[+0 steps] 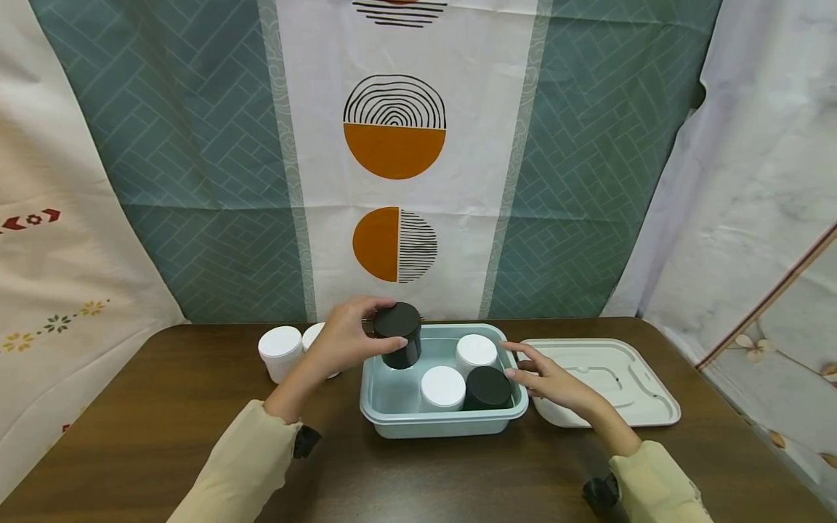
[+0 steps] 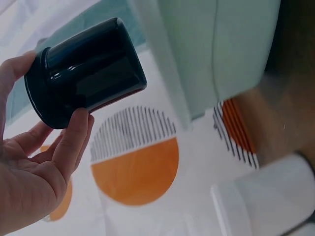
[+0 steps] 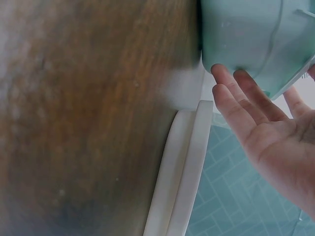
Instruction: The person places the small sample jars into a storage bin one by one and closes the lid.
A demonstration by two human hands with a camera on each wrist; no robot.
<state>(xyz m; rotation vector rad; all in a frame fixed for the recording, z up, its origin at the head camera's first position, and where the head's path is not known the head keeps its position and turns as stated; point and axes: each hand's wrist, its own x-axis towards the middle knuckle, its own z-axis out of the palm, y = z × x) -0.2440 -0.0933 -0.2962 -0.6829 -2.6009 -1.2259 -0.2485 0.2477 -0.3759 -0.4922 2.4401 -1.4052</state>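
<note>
My left hand [image 1: 343, 338] grips a black lidded jar [image 1: 397, 327] near its top, thumb on one side and fingers on the other. The jar hangs upright over the left part of a pale blue-green plastic bin [image 1: 445, 419]. In the left wrist view the jar's glossy side [image 2: 93, 73] shows beyond my fingertips. Inside the bin's right half stand a white jar [image 1: 476, 351] at the back, another white jar [image 1: 442, 388] in front and a second black jar [image 1: 488, 388]. My right hand [image 1: 549, 374] is at the bin's right rim, its loosely extended fingers [image 3: 253, 96] against the outer wall.
Two white jars stand left of the bin, one in plain sight [image 1: 281, 349] and one [image 1: 312, 334] partly behind my left hand. A white lid [image 1: 647, 392] lies right of the bin, under my right forearm. Patterned cloth [image 1: 405, 160] hangs behind the brown table [image 1: 458, 479].
</note>
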